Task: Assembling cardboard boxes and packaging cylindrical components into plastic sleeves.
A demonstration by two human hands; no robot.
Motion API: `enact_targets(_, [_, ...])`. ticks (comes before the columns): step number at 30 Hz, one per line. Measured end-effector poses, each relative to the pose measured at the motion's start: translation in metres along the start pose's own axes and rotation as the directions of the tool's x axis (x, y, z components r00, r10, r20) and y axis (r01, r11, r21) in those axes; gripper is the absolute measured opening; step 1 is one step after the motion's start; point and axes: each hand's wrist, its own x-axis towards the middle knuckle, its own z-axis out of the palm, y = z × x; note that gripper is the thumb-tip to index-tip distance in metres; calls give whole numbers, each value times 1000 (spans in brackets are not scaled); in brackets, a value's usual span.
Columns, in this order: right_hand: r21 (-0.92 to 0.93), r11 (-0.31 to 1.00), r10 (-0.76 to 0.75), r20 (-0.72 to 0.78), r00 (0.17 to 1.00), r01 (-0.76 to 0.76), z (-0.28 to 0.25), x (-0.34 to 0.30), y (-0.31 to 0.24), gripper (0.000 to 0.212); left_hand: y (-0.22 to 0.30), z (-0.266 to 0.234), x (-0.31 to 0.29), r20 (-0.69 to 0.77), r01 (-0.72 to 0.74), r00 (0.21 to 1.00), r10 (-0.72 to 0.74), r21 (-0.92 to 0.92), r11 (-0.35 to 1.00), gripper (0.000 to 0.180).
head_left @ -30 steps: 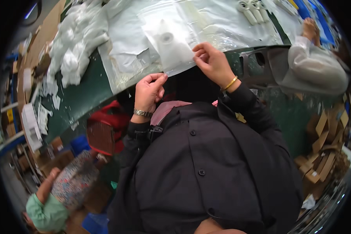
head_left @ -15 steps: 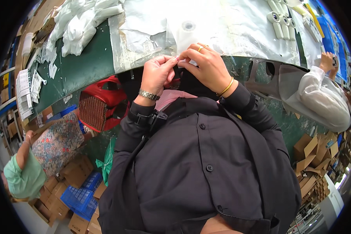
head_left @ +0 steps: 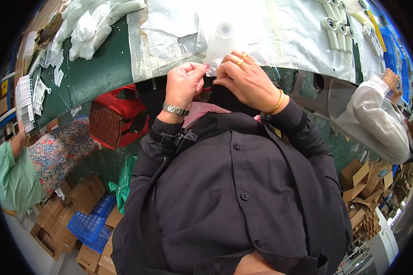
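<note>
A frosted translucent plastic bag (head_left: 218, 49) lies at the table's near edge, with a round ring-shaped end showing inside it. My left hand (head_left: 183, 87), a metal watch at its wrist, pinches the bag's near left corner between thumb and forefinger. Just right of it, my right hand (head_left: 248, 83) has its fingers curled in against the bag's near edge; its fingertips are partly hidden. Yellow rings and a bangle are on that hand and wrist. A small gap separates the two hands.
Crumpled white plastic bags (head_left: 94, 27) lie at the far left of the green table (head_left: 101, 68). Several white rollers (head_left: 331, 32) stand at the right. A red chair (head_left: 119, 114) is left of me. Co-workers are at both sides: a green sleeve (head_left: 16, 178), a white sleeve (head_left: 371, 110).
My right hand has moved slightly right, opening a gap from my left hand, and the bag's near edge now shows between them. The person at left has moved toward the table.
</note>
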Motion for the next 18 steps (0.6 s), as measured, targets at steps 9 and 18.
enact_targets(9, [558, 636, 715, -167, 679, -533, -76, -64, 34, 8, 13, -30, -7, 50, -82, 996, 77, 122, 989, 15])
enact_targets(18, [-333, 902, 160, -336, 928, -276, -30, -62, 12, 30, 26, -26, 5, 355, -652, 454, 817, 758, 33, 26])
